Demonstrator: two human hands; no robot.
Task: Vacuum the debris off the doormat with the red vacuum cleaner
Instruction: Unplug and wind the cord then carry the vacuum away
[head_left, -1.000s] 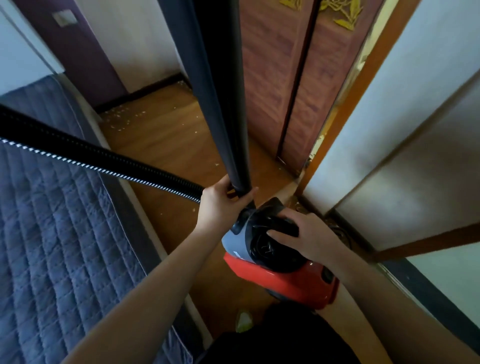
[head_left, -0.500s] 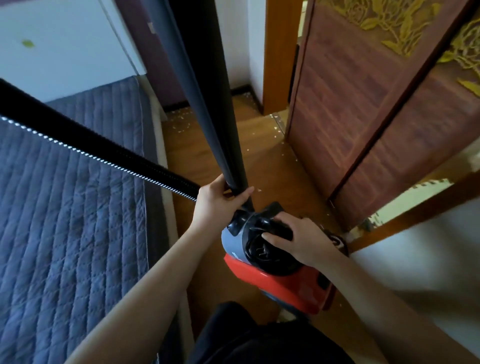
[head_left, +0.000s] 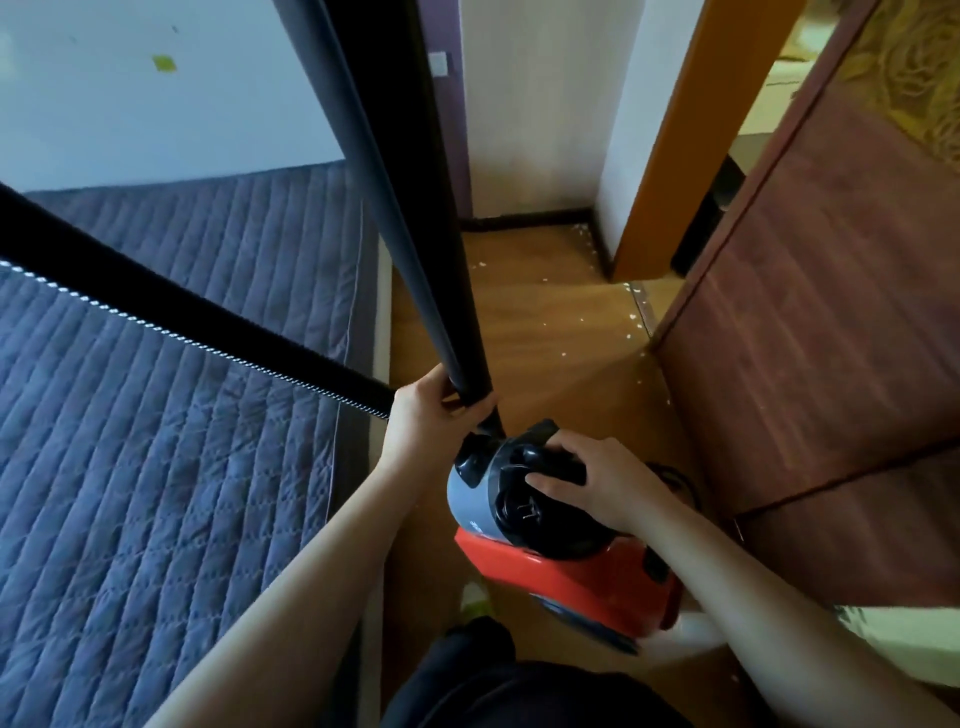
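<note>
red vacuum cleaner (head_left: 566, 566) | view has swung left, grips unchanged: left hand (head_left: 431, 410) clutches wand (head_left: 415, 234), right hand (head_left: 597, 483) grasps black top | doormat unseen, vacuuming not started

A wooden floor (head_left: 545, 322) carries the red vacuum cleaner (head_left: 566, 566), which stands just below the right hand (head_left: 597, 486) that grips its black top. Pale crumbs (head_left: 631, 314) lie scattered on the boards well beyond both hands, toward the doorway. Left of the left hand (head_left: 426, 415), a bed (head_left: 156, 467) with a blue quilted cover stands beside the floor strip.
</note>
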